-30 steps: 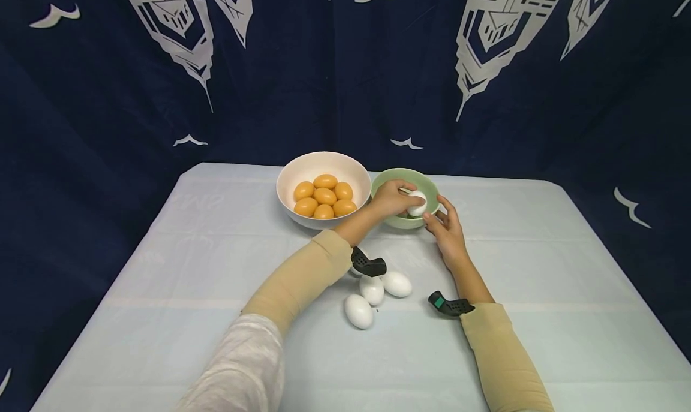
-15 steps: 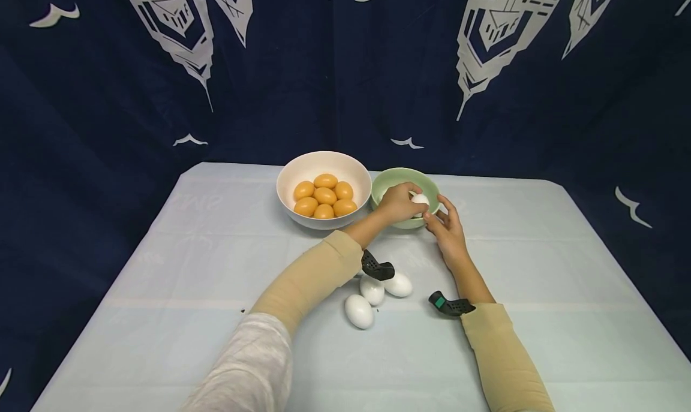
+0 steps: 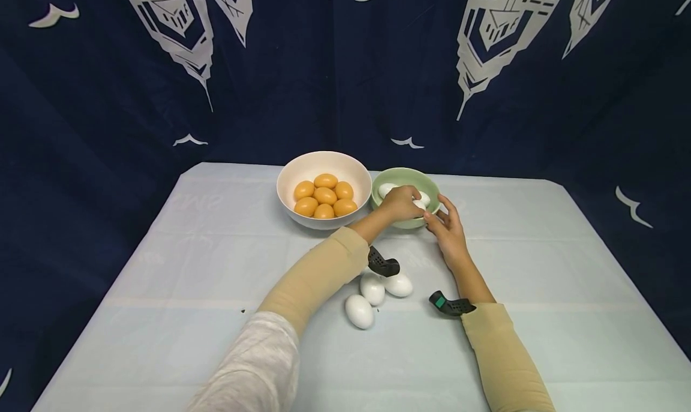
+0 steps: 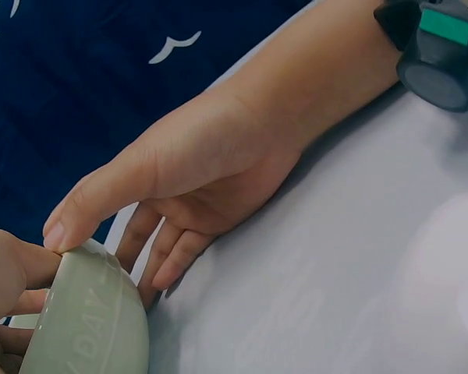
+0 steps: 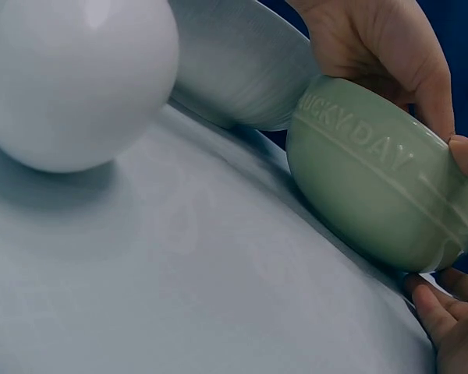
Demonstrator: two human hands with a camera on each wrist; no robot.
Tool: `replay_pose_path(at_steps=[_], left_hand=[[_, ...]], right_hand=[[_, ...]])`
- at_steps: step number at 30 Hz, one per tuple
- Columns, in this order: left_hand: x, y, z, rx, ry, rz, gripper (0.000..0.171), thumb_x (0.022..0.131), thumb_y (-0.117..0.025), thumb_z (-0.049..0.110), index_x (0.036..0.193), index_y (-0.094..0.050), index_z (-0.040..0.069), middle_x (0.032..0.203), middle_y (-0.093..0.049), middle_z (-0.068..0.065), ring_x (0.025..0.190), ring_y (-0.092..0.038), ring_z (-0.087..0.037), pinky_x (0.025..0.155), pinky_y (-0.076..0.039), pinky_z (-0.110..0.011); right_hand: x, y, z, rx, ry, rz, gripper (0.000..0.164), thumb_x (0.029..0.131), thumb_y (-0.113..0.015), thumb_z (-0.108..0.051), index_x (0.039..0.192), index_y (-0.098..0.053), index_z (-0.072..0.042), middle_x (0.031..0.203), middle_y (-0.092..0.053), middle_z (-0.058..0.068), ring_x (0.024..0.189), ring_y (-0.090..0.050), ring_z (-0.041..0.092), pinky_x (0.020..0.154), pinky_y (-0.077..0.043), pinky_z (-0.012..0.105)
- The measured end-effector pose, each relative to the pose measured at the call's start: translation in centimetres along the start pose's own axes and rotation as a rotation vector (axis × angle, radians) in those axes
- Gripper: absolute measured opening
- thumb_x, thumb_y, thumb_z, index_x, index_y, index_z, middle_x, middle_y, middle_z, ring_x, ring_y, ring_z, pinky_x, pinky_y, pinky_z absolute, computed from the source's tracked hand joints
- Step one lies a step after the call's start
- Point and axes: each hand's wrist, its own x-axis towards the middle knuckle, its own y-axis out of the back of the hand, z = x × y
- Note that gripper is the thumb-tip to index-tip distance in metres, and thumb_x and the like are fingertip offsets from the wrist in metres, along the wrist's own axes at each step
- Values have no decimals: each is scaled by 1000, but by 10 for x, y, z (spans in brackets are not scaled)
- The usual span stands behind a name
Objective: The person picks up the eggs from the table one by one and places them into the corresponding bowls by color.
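Observation:
My left hand [image 3: 399, 203] reaches down into the small green bowl [image 3: 402, 176], its thumb and fingers curled about a white egg [image 3: 419, 204] low inside. Other white eggs lie in that bowl, one of them near its far left wall [image 3: 387, 189]. My right hand [image 3: 451, 235] steadies the bowl from the right, thumb on the rim and fingers against the outer side. In the left wrist view this right hand [image 4: 210, 164] grips the bowl [image 4: 93, 312]. Raised lettering shows on the bowl [image 5: 366, 148] in the right wrist view, with the left hand [image 5: 374, 47] over its rim.
A larger pinkish-white bowl [image 3: 324, 160] with several orange eggs [image 3: 325, 196] stands just left of the green one. Several white eggs [image 3: 358, 312] lie on the white-covered table [image 3: 162, 316] below the left wrist. A dark blue printed curtain [image 3: 335, 88] hangs behind.
My left hand has moved slightly right and lowered the white egg deeper into the green bowl, so more eggs inside show. My right hand stays on the bowl.

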Motion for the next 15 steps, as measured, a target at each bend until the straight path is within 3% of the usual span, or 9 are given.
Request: replay_pose_path(at_steps=[15], left_hand=[[2, -1, 3, 114, 19, -56, 39, 89, -68, 23, 124, -64, 4, 121, -67, -4, 112, -60, -20, 95, -45, -28]], right_hand=[[1, 0, 0, -8, -19, 1, 66, 101, -55, -20, 156, -18, -19, 151, -32, 22, 114, -50, 11, 95, -43, 25]])
